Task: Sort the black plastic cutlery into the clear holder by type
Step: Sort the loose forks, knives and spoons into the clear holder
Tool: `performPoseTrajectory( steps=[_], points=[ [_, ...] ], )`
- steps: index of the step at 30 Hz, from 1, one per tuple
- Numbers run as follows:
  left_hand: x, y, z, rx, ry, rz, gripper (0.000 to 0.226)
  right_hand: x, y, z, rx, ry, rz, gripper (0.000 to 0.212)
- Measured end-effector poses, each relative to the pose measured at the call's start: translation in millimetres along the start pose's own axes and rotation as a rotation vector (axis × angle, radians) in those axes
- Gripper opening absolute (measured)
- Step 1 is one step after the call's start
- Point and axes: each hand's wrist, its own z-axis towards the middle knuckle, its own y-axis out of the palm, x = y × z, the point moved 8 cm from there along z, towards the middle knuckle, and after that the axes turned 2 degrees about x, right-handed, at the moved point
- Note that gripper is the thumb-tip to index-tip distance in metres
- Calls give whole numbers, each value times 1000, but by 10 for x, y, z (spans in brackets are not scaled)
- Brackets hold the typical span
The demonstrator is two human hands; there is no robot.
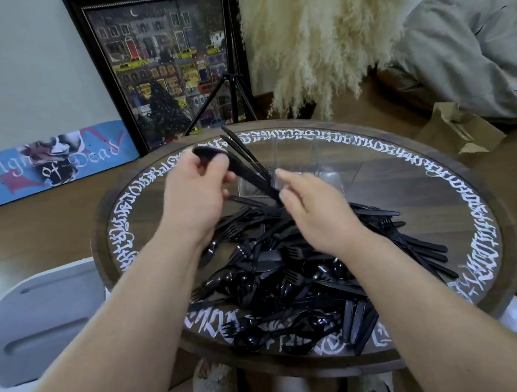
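Both hands, left hand (193,185) and right hand (310,206), pinch one spoon (243,172); it looks light, slippery, best held mid-handle.

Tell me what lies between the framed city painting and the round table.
In the head view, a black tripod stands between the framed city painting and the round table, on the wooden floor.

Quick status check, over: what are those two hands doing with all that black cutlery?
Left hand and right hand both gripping one bundle of cutlery. Holder behind, a few pieces in. Big unsorted pile on table.
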Motion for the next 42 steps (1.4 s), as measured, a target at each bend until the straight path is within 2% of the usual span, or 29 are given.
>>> performPoseTrajectory(
  steps=[2, 5, 10, 15, 20, 23, 25, 28, 33, 37, 42],
  points=[
    [294, -147, 161, 65, 133, 52, 17, 38, -160, 155, 103, 31, -97, 43],
    [587, -221, 366, 74, 282, 179, 16, 9, -202, 396, 90, 7, -233, 42],
    [561, -134, 562, 18, 267, 295, 19, 24, -28, 669, -52, 6, -406, 43],
    [328, -33, 671, -1, 192, 368, 15, 142, 93, 781, -118, 7, -522, 37],
    [14, 144, 761, -32, 98, 501, 12, 170, 96, 804, -87, -21, -528, 35],
    [-104, 239, 804, -73, 133, 642, 7, 169, 77, 816, -78, -41, -506, 35],
    [-163, 260, 832, -98, 171, 693, 17, 177, 69, 831, -70, -53, -499, 35],
    [-205, 245, 859, -118, 188, 684, 30, 169, 51, 865, -40, -67, -483, 34],
    [-143, 271, 931, -121, 223, 678, 31, 166, 37, 950, -8, -79, -488, 31],
    [-74, 326, 1030, -147, 267, 687, 50, 189, 48, 996, -3, -68, -464, 28],
    [-83, 337, 1123, -135, 216, 647, 58, 187, 58, 1078, 12, -48, -421, 28]
  ],
)
